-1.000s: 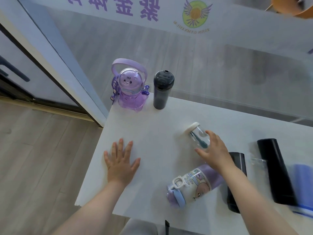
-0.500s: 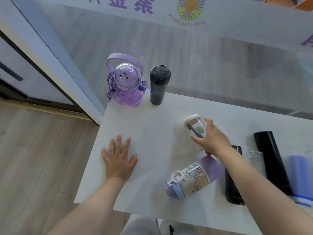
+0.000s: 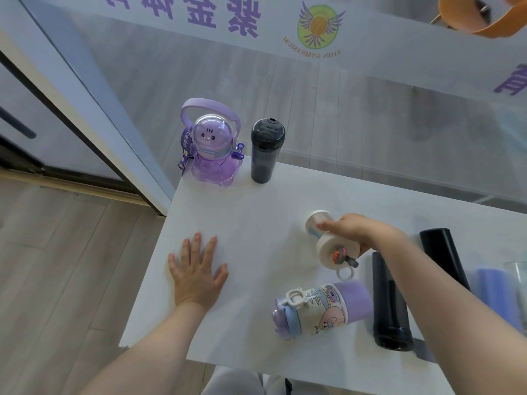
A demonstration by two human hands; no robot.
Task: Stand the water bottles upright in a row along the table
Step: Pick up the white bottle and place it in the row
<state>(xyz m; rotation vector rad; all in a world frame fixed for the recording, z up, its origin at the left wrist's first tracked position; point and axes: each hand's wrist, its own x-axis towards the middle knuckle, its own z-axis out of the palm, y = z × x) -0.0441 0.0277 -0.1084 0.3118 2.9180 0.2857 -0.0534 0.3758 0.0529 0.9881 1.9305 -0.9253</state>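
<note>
On the white table (image 3: 251, 223) a purple bear-shaped bottle (image 3: 212, 155) and a dark grey bottle (image 3: 266, 151) stand upright side by side at the far left corner. My right hand (image 3: 356, 232) grips a small clear bottle with a white lid (image 3: 332, 246), lifted and tilted, lid toward me. A cartoon-printed purple bottle (image 3: 322, 310) lies on its side near the front. Two black bottles lie flat to the right, one (image 3: 390, 303) partly under my right forearm, the other (image 3: 442, 255) further back. My left hand (image 3: 198, 269) rests flat on the table, fingers spread.
A glass wall with purple lettering runs along the table's far edge. A door frame (image 3: 94, 109) stands left of the table. A clear glass (image 3: 517, 273) and a pale blue item (image 3: 490, 289) sit at the right edge. Wooden floor lies to the left.
My right hand has picked the small clear bottle up off the table and turned it, so its white lid now faces me. My left hand stays flat in place.
</note>
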